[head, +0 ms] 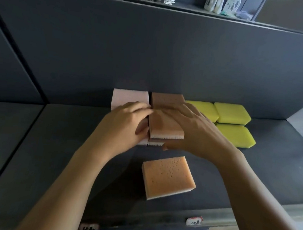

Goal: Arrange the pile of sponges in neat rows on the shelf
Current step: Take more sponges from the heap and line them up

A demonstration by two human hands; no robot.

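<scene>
Centre frame: right hand (196, 128) lies flat-fingered on the orange sponge stack (166, 126). Left hand (126, 125) is beside it, over a pink sponge (130, 99); can't tell if it grips. Loose orange sponge (168, 177) sits lower centre on the shelf (55, 144). Probably light and squashy; pinch the side faces gently.

We see two bare forearms, the left forearm (71, 177) and the right forearm (259, 198), both slim and uncovered from the wrist all the way to the lower edge of the view. The left hand (125, 125) and the right hand (197, 134) are bare too, with long, slender fingers (176, 113). On the back of the right hand we make out raised tendons and knuckles.
</scene>
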